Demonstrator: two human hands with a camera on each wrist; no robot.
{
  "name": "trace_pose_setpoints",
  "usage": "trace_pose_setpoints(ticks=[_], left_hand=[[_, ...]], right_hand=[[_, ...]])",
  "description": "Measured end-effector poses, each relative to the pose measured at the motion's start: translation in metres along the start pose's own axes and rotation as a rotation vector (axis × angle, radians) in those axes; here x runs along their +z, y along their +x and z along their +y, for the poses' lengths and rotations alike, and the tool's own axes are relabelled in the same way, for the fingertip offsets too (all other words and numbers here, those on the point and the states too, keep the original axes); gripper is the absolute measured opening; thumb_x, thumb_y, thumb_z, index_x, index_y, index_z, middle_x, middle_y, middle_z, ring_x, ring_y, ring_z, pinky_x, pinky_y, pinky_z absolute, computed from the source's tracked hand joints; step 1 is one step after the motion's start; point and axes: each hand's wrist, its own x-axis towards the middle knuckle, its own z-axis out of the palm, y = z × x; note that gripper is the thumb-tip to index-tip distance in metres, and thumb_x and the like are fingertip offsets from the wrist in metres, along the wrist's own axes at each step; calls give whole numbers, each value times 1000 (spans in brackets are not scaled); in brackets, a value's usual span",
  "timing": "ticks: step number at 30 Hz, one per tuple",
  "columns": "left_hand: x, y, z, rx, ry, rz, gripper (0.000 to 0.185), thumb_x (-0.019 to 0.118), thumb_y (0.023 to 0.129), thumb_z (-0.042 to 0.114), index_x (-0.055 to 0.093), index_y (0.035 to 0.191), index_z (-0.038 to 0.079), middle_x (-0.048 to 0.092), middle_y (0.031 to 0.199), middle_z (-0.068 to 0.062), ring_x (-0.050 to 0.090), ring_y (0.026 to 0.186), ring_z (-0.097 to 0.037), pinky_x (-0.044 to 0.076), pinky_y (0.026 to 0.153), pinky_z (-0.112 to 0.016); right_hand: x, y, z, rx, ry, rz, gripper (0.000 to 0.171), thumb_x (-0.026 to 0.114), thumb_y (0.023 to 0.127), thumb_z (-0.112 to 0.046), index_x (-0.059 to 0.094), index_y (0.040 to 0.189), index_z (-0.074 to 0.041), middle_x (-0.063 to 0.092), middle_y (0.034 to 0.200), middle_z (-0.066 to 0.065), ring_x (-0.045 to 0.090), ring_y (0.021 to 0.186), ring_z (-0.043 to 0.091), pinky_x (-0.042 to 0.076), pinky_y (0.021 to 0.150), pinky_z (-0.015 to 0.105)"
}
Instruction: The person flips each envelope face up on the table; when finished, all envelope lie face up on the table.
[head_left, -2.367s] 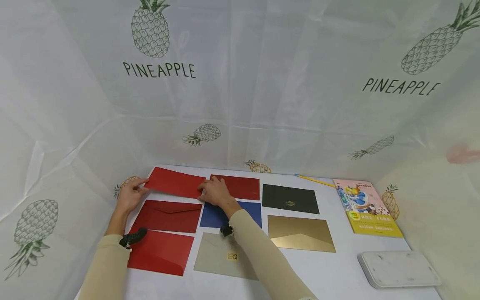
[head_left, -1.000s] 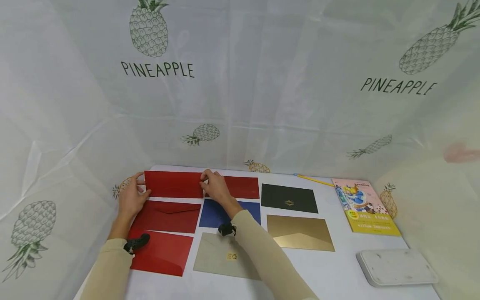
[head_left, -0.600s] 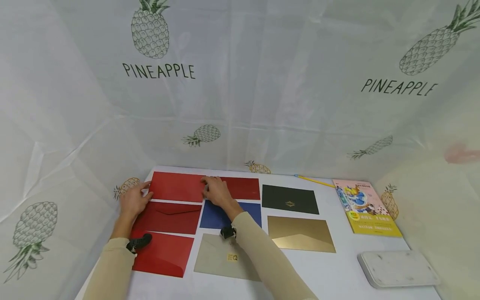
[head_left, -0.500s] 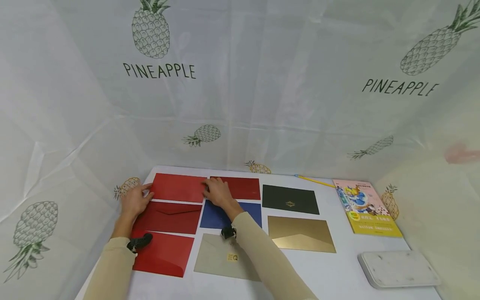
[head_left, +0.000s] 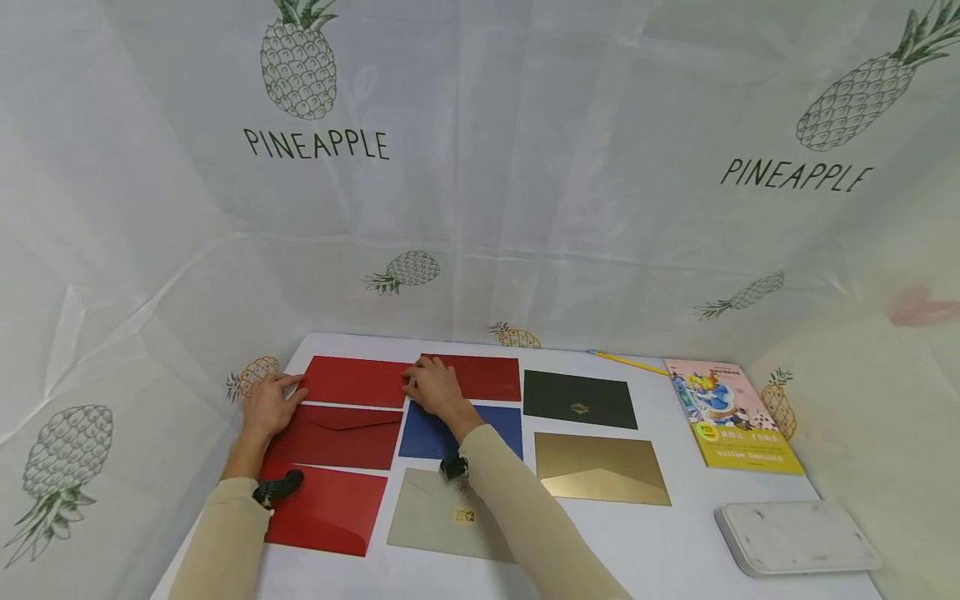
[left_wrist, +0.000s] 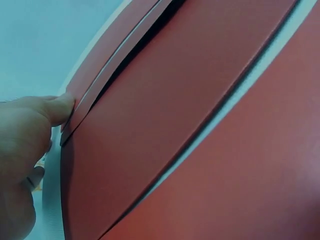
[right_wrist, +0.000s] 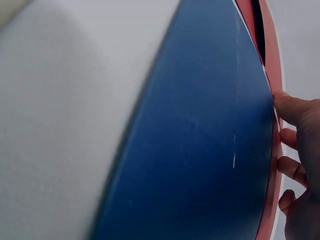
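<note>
In the head view a bright red envelope (head_left: 352, 382) lies at the back left of the table, with a hand at each short end. My left hand (head_left: 266, 406) holds its left end between thumb and fingers; in the left wrist view the left hand's (left_wrist: 20, 140) thumb is on the corner. My right hand (head_left: 437, 387) grips the right end with curled fingers, partly covering it. In front lies a darker red envelope (head_left: 341, 437) with a pointed flap. A blue envelope (head_left: 498, 423) lies under the right forearm, and another dark red envelope (head_left: 487, 379) is right of the right hand.
Another red envelope (head_left: 330, 508) and a grey one (head_left: 423, 508) lie nearest me. To the right are a dark green envelope (head_left: 577, 396), a gold envelope (head_left: 603, 467), a yellow pencil (head_left: 630, 361), a colourful book (head_left: 731, 408) and a white rounded box (head_left: 798, 537).
The bright red envelope, earlier raised and tilted between both hands, has been lowered and shifted slightly toward me, lining up behind the darker red one. Other envelopes stay put.
</note>
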Motion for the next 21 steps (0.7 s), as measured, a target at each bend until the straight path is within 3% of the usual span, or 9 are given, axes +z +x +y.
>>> trace_pose_setpoints(ticks=[13,18,21], left_hand=[[-3,4,6,-16,-107,-90,45,69,95,25,61,132,0,51,134,-32,45,121,-53,33,94,-69],[-7,7,14,-14,-110,-38,47,61,100,33,60,134,0,56,128,-31,54,107,-46,39,84,-64],[-11,13,28,11,-91,13,49,55,103,38,60,135,2,56,130,-29,54,110,-47,40,85,-66]], right_hand=[[-2,-3,11,-6,53,-4,38,59,100,-44,64,136,-30,54,138,-1,48,123,18,45,98,41],[-18,-6,27,-54,91,84,36,58,101,-42,66,132,-26,58,134,0,52,121,20,47,97,43],[-37,-12,47,-34,84,156,39,56,101,-45,65,133,-25,58,134,0,53,124,22,46,101,47]])
